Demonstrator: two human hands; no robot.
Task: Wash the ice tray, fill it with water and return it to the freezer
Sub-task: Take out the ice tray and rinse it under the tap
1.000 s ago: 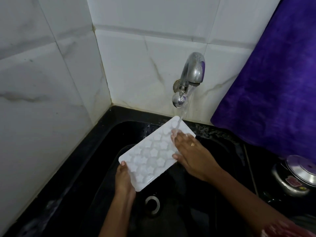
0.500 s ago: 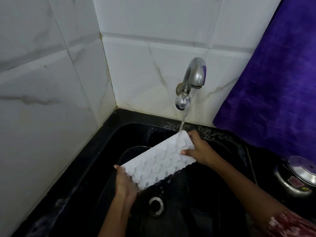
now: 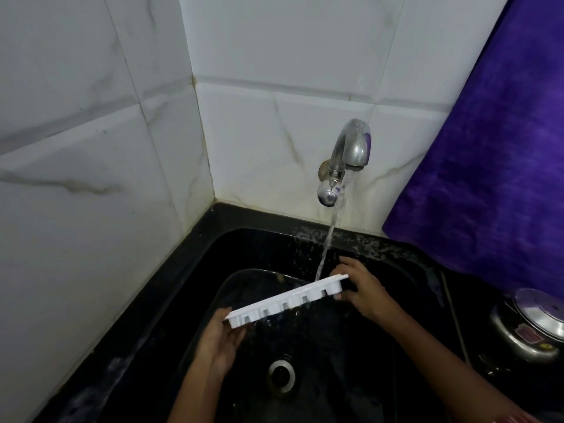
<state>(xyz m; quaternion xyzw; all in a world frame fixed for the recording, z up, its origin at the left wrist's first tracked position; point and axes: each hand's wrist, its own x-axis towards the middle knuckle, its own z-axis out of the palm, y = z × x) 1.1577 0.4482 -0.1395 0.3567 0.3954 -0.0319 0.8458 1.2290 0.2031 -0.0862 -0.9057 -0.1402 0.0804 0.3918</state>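
Rinse under way: the white ice tray hangs straight below the tap, over the black sink, and I see it almost edge-on, with the walls of its cups facing me. The end nearest the tap rides higher; the other slopes down and away to the tap's left as I view it. The stream of water from the tap lands on the raised end.

From my remote seat I judge the tray to be thin moulded plastic: light, probably with some flex, and slick now that it is wet. Its two short ends look like the surest places to take hold, by the rim. Once filled, it will need to be carried level.

The right hand, just below and right of the tap, grips the high end, fingers curled over the far edge and thumb beneath. The left hand, lower and well left of the tap, clasps the low end from underneath, forearm reaching up from the near edge.

The drain sits far beneath the tap. A purple cloth hangs to the tap's right, with a steel vessel below it
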